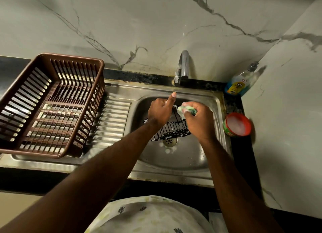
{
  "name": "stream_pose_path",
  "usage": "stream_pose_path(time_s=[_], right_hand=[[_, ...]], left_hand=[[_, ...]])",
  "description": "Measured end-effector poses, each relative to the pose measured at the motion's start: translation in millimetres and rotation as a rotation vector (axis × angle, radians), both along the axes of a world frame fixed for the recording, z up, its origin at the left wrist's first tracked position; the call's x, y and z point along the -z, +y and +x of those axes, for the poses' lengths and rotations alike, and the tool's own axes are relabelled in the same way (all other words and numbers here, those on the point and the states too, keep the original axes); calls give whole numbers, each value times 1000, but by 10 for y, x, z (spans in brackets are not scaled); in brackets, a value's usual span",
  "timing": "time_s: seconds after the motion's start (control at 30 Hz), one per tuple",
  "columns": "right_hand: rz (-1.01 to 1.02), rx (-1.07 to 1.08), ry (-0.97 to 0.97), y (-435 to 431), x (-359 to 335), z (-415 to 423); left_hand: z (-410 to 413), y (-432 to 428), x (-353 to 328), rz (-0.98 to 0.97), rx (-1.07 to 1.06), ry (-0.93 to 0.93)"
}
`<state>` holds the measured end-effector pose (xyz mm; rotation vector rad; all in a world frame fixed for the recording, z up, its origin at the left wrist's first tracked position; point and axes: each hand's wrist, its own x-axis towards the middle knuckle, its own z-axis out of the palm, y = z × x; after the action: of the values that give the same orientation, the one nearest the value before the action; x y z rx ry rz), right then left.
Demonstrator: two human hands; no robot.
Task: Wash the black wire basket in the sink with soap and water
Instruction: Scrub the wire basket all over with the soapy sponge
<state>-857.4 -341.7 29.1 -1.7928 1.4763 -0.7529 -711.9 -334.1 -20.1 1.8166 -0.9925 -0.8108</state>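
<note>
Sudsy black wire basket (171, 130) in the sink (183, 161), left hand (159, 113) gripping its top edge, right hand (200, 122) clutching green sponge (187, 110), brown rack (50, 103) alongside

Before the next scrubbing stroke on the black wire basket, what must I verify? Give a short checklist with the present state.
1. Left hand holds the black wire basket: ok.
2. Right hand grips the green sponge: ok.
3. Sponge carries foam: ok.
4. Basket sits inside the sink, above the drain: ok.
5. Water runs from the tap: cannot tell.
6. Soap tub stands beside the sink: ok.
</note>
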Motion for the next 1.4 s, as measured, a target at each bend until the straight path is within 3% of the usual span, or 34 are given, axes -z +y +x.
stream_pose_path(time_s=[0.3,0.97,1.17,1.4], right_hand=[[-100,-70,91,62,76,39],[-55,-160,219,176,168,-19],[-5,-180,147,195,155,-127],[-34,23,43,-118,70,-109]], left_hand=[[5,-41,53,-23,12,0],[105,-136,60,20,-21,-10],[172,-152,35,14,-13,6],[168,-171,18,4,36,16]])
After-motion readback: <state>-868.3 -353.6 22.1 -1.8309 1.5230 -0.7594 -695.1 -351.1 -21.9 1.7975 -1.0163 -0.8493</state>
